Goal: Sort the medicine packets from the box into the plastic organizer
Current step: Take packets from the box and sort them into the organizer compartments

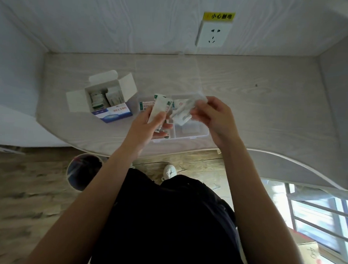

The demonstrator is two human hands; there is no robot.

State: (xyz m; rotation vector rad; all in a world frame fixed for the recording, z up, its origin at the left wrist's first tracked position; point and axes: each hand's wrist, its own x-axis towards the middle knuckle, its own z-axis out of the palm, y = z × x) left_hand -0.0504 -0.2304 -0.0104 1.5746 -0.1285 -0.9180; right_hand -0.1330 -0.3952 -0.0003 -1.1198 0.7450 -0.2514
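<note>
Mid-sort, over the organizer (191, 132). Left hand (149, 122) curled round a small stack of packets (160, 105), thumb clamped across the top one. Right hand (211, 117) pinching a single packet (182, 112) at its far end, fingertips together on it, just above the right-hand compartments.

To do this step well, probably: keep the stack squared under the thumb so only one packet peels off at a time; lower the single packet flat into its compartment before letting go, not dropping it from height; keep like with like. Thin, light sachets, likely to slip or fan out if the grip loosens.

Organizer: clear plastic, divided, near the table (250, 99) edge; left compartment holding a few packets with red print, partly hidden by the left hand; front right compartment seemingly bare, though hard to tell through the clear plastic. Lid position unclear.

Box (108, 101): well left of the organizer, flaps open, more packets standing inside, so sorting not yet finished.
</note>
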